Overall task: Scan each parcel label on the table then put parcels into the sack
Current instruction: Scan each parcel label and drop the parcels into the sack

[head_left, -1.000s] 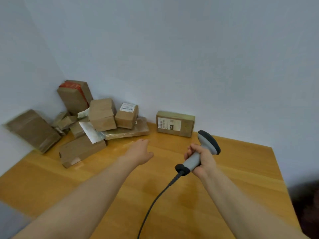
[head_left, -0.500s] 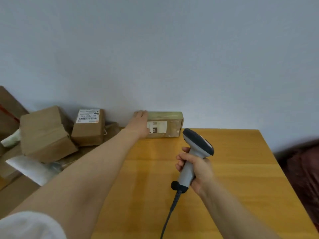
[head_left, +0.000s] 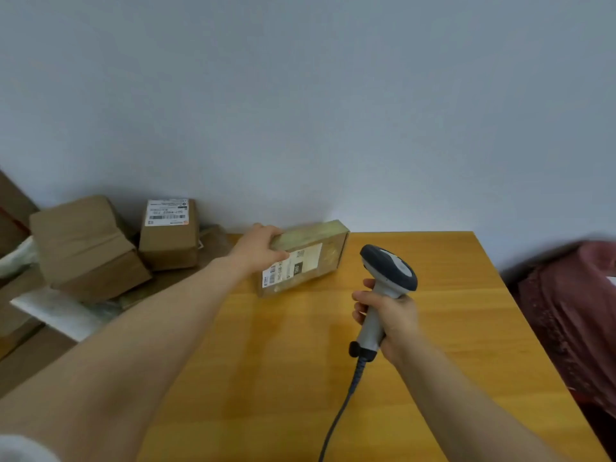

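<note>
A flat brown parcel (head_left: 325, 253) with a white label (head_left: 293, 266) lies tilted near the wall at the back of the wooden table (head_left: 300, 361). My left hand (head_left: 258, 248) grips its left end, thumb across the front face. My right hand (head_left: 388, 316) holds a grey barcode scanner (head_left: 388, 271) by the handle, its dark head to the right of the parcel and close to it. The scanner's cable (head_left: 340, 411) runs down toward me. A dark red sack (head_left: 573, 311) sits off the table's right edge.
Several more cardboard parcels are piled at the back left, among them a small labelled box (head_left: 170, 233) and a larger plain box (head_left: 83, 243). A white padded mailer (head_left: 56, 311) lies under them. A grey wall stands right behind the table.
My left hand reached from the table's middle to the flat parcel, gripped it and pulled it off the wall, tilted and closer. The view swung right, revealing the sack.
</note>
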Available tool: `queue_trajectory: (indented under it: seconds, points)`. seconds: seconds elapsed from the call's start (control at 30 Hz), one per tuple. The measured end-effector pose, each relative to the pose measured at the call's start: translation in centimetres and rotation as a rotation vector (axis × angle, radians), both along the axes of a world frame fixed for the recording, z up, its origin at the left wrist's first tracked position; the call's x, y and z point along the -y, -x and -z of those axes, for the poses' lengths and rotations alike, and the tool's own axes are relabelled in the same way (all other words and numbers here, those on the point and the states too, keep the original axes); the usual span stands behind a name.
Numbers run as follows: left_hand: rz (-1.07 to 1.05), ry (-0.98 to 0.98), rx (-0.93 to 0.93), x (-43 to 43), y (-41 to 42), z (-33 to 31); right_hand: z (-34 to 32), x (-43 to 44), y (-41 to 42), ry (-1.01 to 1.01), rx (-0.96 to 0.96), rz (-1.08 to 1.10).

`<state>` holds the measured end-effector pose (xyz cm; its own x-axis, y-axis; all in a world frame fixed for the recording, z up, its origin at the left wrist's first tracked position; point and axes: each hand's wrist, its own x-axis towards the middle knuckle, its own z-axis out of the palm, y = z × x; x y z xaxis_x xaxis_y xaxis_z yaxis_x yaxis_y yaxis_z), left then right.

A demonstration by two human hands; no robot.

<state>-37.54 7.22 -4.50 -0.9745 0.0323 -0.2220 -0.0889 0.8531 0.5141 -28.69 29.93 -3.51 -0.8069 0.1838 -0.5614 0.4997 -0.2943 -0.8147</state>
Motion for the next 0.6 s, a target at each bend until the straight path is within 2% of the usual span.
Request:
queue_trajectory:
  seconds: [0.07,0.17,0.27,0.37,0.43,0.53,0.6]
  points:
    - [0.002,-0.092,0.051,0.8,-2.3,-2.3,-0.8,-0.9,-1.0,-0.134,-0.019,-0.043]
    - [0.035,-0.154,0.178,1.6,-6.4,-5.9,-2.3,-2.1,-2.8,-0.425,-0.103,-0.225]
    - [0.128,-0.102,0.277,1.6,-10.4,-8.9,-4.4,-2.5,-5.9,-0.586,-0.175,-0.449]
    - [0.184,-0.014,0.302,0.5,-15.0,-11.8,-5.7,-2.4,-10.1,-0.534,-0.237,-0.652]
    - [0.159,-0.032,0.318,-0.1,-18.2,-13.3,-5.8,-2.4,-13.1,-0.471,-0.242,-0.718]
    - [0.125,-0.104,0.349,-0.4,-22.5,-14.7,-5.6,-2.1,-16.8,-0.429,-0.23,-0.748]
    - [0.04,-0.148,0.259,-0.2,-24.7,-14.6,-5.3,-1.7,-18.5,-0.379,-0.229,-0.712]
